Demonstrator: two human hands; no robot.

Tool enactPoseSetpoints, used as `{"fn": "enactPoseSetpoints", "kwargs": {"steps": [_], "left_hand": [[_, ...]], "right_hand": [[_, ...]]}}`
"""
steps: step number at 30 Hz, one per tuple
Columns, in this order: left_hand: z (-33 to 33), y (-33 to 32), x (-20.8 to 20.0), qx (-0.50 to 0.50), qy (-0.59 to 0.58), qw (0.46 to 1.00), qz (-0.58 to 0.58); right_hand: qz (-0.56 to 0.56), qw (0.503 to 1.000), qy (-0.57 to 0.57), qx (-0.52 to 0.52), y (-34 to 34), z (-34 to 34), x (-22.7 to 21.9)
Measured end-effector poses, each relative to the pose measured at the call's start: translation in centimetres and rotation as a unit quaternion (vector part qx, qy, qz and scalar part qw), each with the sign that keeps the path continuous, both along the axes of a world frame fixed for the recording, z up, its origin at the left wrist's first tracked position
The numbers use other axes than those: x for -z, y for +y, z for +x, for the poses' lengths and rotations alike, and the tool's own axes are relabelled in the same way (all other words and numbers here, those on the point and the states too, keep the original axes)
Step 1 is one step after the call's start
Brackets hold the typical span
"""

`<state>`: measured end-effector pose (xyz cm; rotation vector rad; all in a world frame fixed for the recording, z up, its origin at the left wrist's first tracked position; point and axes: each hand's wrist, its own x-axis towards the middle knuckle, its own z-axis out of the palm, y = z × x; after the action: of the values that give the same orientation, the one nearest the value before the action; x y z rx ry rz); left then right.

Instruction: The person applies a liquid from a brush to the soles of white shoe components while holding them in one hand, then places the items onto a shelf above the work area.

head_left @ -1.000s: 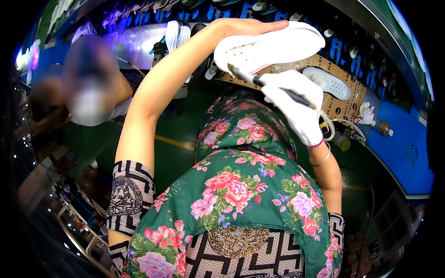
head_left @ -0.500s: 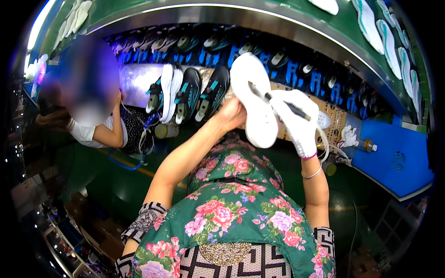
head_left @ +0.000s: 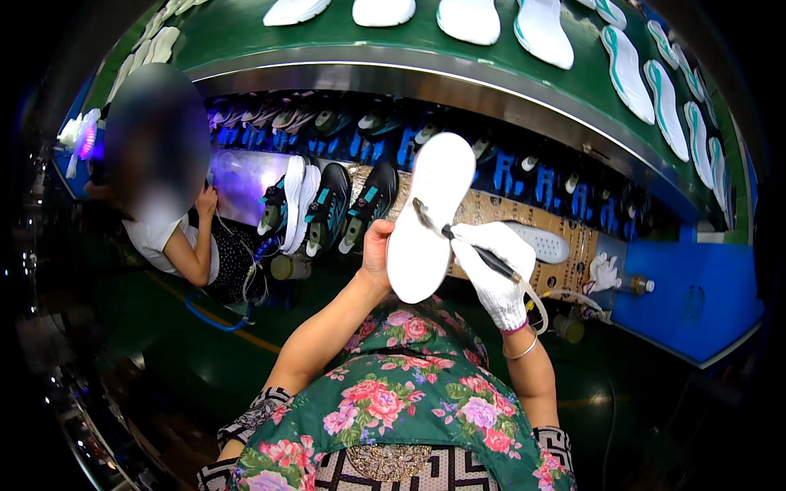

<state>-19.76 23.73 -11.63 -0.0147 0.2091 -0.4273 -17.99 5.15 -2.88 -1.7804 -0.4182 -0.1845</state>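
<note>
In front of me I hold a white shoe sole (head_left: 432,172), its broad face turned up toward me. My bare left hand (head_left: 377,252) is closed on the sole's left edge, thumb showing beside it. In my right hand (head_left: 499,266), which wears a white glove, is a dark-handled brush (head_left: 493,260) with a pale tube (head_left: 536,307) trailing from its rear end. The brush's bristles (head_left: 422,213) lie against the middle of the sole. Behind the gloved hand, a second sole (head_left: 540,243) with a dotted surface rests on the cardboard-covered bench (head_left: 577,255).
Black and teal shoes (head_left: 370,204) stand left on the bench. Rows of shoes on blue holders (head_left: 499,180) run behind it, under a green shelf (head_left: 393,41) carrying several white soles. At the right are a blue panel (head_left: 688,299) and a bottle (head_left: 639,285). Another person (head_left: 184,245) works at the left.
The sole has come lower and to the left with both hands, and its face now turns more fully toward me. The brush stays at its middle. My view has shifted, showing more shelf.
</note>
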Motion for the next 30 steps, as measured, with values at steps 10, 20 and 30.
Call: {"fn": "enactPoseSetpoints", "kwargs": {"steps": [10,20,30], "left_hand": [[0.8,-4.0,-2.5,-0.045,-0.024,0.993,0.110],[-0.1,-5.1,-1.3,0.003,-0.051,0.972,0.227],[1.1,-5.4,-1.0,0.047,-0.131,0.990,0.031]], "right_hand": [[-0.057,0.990,-0.128,0.010,0.9,0.6,-2.5],[-0.064,0.995,-0.076,0.024,2.3,-1.6,1.8],[0.204,0.969,0.137,0.014,3.7,-1.9,0.3]]}}
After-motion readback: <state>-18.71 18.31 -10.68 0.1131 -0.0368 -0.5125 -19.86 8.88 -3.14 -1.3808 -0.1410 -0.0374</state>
